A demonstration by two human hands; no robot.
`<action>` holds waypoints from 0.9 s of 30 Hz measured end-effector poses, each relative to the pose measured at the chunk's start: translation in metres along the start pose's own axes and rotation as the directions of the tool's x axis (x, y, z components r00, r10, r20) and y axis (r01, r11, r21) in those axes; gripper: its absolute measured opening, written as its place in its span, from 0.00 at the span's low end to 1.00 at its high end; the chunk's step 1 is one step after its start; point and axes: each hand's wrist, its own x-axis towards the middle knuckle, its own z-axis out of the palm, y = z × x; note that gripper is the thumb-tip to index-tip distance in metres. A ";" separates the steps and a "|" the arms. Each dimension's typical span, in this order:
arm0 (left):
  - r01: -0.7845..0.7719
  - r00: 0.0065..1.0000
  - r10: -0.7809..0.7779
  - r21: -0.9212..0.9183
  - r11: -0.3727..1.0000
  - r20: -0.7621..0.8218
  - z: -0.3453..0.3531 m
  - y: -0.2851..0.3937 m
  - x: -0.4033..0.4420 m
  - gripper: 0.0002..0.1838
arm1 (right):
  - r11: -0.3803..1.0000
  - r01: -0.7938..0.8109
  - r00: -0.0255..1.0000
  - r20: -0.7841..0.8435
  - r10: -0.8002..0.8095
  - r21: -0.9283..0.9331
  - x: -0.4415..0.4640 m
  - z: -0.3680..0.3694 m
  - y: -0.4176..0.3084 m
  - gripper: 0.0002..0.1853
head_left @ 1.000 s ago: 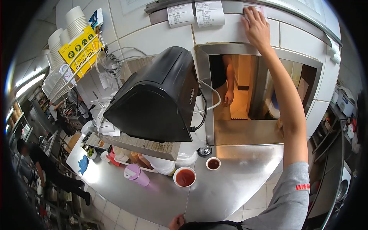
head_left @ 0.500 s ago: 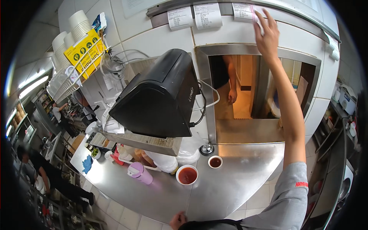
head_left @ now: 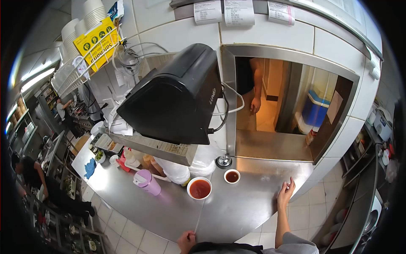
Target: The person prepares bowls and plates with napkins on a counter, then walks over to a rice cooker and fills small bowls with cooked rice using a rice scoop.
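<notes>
My right hand (head_left: pixel 286 194) is over the right part of the steel counter (head_left: pixel 249 211), fingers stretched out and holding nothing. At the counter's front edge, my left hand (head_left: pixel 187 242) has its fingers curled in; whatever may be inside them is hidden. Between and beyond the hands stand a white bowl of red sauce (head_left: pixel 199 188) and a small cup of dark liquid (head_left: pixel 231 176). A silver call bell (head_left: pixel 223 161) sits just behind the cup. Printed order slips (head_left: pixel 239 12) hang from a metal rail high on the wall, the rightmost (head_left: pixel 281 12) with a pink edge.
A black Lunar-like labelled machine (head_left: pixel 173 97) stands on a raised shelf (head_left: pixel 169 149). A lilac tumbler (head_left: pixel 147 183) is left of the bowl. Through the pass window (head_left: pixel 292 48) a person's arm (head_left: pixel 256 86) shows. Another person (head_left: pixel 38 182) stands at far left.
My right hand has come down from the rightmost order slip to above the counter. That slip still hangs on the rail. My left hand stays by the front edge.
</notes>
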 end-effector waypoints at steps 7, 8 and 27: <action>-0.216 0.975 0.210 0.080 0.973 0.075 -0.011 0.001 0.006 0.10 | 0.996 0.008 1.000 -0.020 -0.007 0.085 0.002 0.008 0.012 0.15; -0.237 0.970 0.228 0.116 0.965 0.088 -0.012 -0.003 0.004 0.10 | 0.996 -0.003 1.000 -0.028 0.005 0.089 0.003 0.007 0.013 0.14; -0.060 0.899 0.168 -0.265 0.962 0.405 0.010 0.027 -0.001 0.11 | 0.921 -0.121 0.990 -0.021 0.138 0.371 0.002 0.010 0.017 0.10</action>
